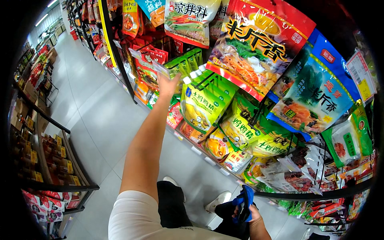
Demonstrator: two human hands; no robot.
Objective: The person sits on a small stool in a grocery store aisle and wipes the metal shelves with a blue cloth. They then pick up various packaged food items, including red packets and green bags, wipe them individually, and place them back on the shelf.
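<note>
My left hand (168, 85) reaches out to the rack, at a row of hanging green packets (183, 64). Its thumb stands apart, while a clear label holder (162, 69) partly covers the fingers, so a hold on a packet cannot be made out. Just right of it hang green-yellow pouches of chicken seasoning (199, 105) with white caps. Left of it are red seasoning packets (147, 66). Low near my body, my right hand (255, 213) is closed around a folded blue and black fabric item (244, 204).
Large red seasoning bags (261, 45) and blue bags (315, 93) hang on hooks at the upper right. A black shelf edge (315, 195) runs along the rack's lower right. Bottles fill a shelf (57, 156) on the left. A grey tiled aisle (90, 99) lies between. Another person's shoe (306, 234) shows at the bottom.
</note>
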